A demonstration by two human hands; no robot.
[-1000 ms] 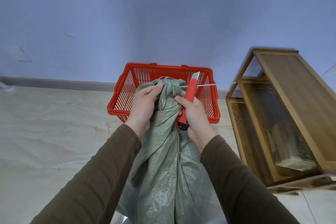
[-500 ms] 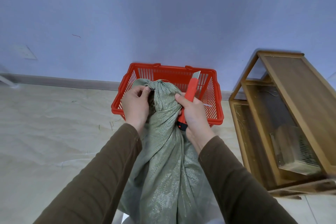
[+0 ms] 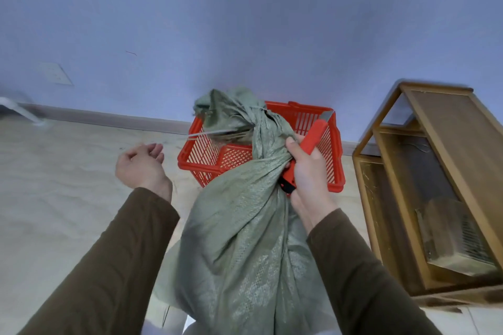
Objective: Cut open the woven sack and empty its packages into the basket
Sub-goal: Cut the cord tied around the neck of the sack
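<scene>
The green woven sack [image 3: 245, 220] stands on the floor just in front of the red basket [image 3: 330, 171], its gathered neck rising over the near rim. The right hand [image 3: 307, 171] grips that neck and, in the same fist, a red utility knife [image 3: 313, 141] with the blade tip pointing up and away. The left hand [image 3: 141, 163] hangs open and empty, off to the side. A pale tie strand [image 3: 206, 133] juts from the loosened mouth. I'd say the knife should go down somewhere safe first; then both hands can spread the mouth and tip it over the basket.
</scene>
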